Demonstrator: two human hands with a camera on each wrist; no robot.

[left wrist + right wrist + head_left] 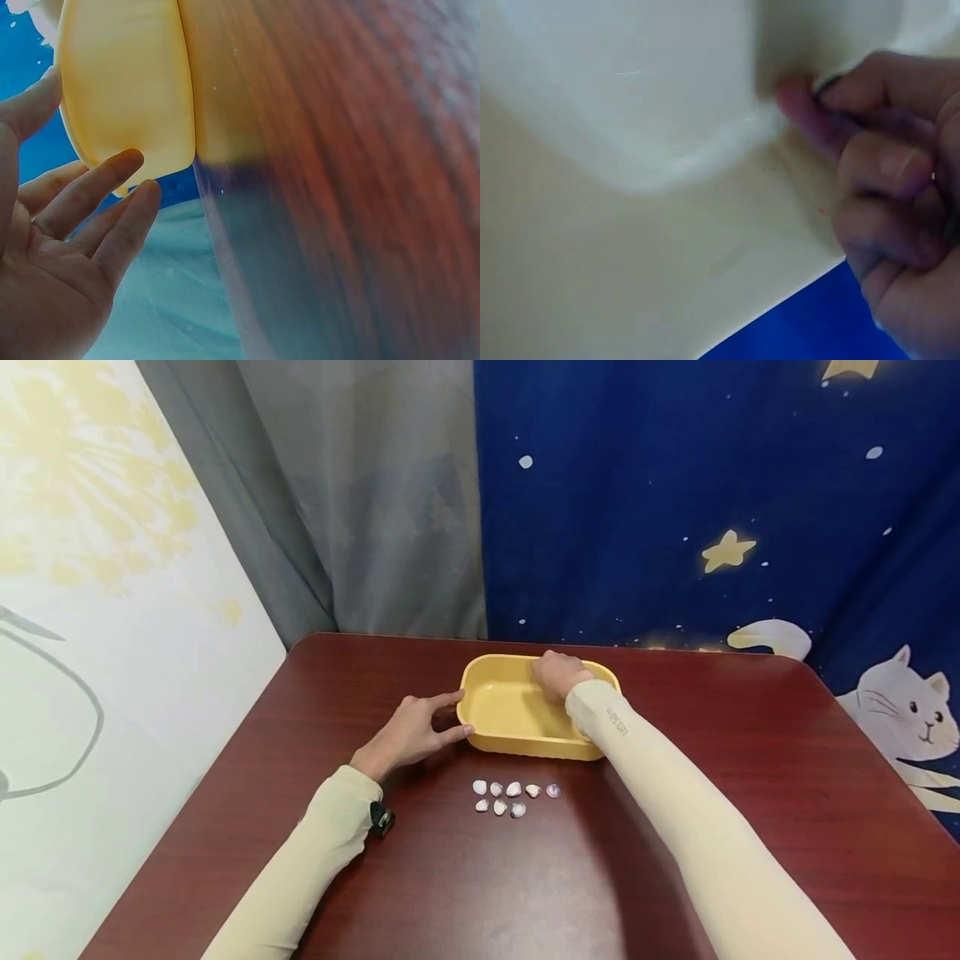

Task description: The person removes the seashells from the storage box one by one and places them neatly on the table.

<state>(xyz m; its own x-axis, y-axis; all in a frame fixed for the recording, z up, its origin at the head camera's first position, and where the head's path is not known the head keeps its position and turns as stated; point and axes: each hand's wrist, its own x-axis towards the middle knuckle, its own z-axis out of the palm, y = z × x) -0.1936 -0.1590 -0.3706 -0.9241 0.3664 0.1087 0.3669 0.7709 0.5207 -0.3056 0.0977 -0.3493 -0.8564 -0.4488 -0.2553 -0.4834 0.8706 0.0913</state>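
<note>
A yellow plastic basin stands on the table. My left hand is at its left end, fingers spread and fairly straight, with thumb and index finger touching the wall. The left wrist view shows the same hand beside the basin's outer side. My right hand reaches down inside the basin at its right half. Seen from the right wrist, that hand pinches a small dark-edged shell between thumb and index finger, mostly covered by the fingertips. The other fingers are curled.
In front of the basin, several small seashells lie in two rows on the dark red table. Behind the table hang a grey curtain and a blue one with stars. A white wall is on the left.
</note>
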